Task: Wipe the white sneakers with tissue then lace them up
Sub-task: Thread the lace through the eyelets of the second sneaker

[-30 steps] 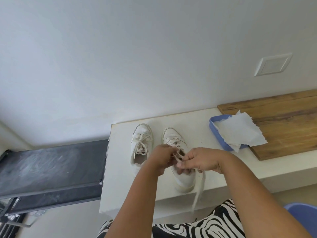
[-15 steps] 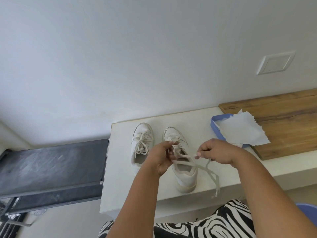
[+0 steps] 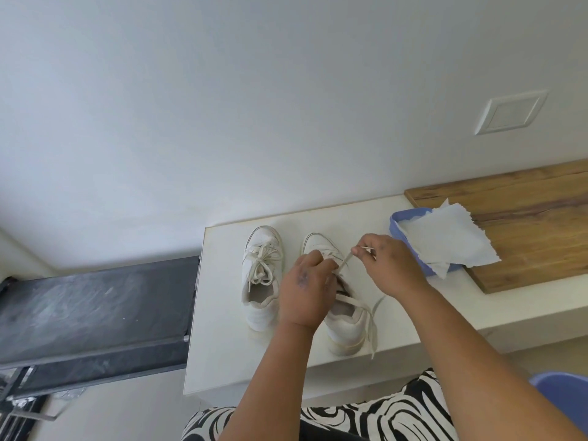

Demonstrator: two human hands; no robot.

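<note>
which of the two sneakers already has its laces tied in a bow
The left sneaker, away from the hands: its laces sit in a finished bow. The right sneaker is unfinished, its lace trailing loose over its side.

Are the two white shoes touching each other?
Apart. The head view shows a strip of white counter between the left sneaker and the right sneaker.

**Whites, blue, wood and zebra stripes**

Both sneakers are white with off-white laces. The counter is white, the tissue white, its tray blue. The board shows brown wood grain. The garment has black-and-white zebra stripes. The wall is pale grey-white.
</note>
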